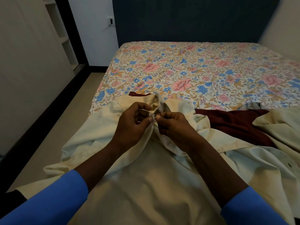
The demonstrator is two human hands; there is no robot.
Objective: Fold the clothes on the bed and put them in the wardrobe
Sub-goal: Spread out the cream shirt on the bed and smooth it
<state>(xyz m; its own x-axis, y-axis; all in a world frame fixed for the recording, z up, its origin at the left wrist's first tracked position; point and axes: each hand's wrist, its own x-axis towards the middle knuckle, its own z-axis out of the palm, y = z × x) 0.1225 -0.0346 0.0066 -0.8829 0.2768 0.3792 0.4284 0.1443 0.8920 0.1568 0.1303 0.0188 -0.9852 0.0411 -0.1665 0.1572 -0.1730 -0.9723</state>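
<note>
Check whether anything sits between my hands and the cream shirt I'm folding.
Nothing visible does. The left hand and right hand both pinch the cream shirt near its collar. The maroon garment shows beside and behind it, not over it.

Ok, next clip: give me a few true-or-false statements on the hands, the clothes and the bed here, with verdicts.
1. The left hand and the right hand both pinch the cream shirt near its collar. True.
2. The bed sheet is plain white. False: it is floral, with pink and blue flowers.
3. A maroon garment lies on the bed to the right of the hands. True.
4. The cream shirt is folded into a neat stack. False: it lies spread out and rumpled.
</note>
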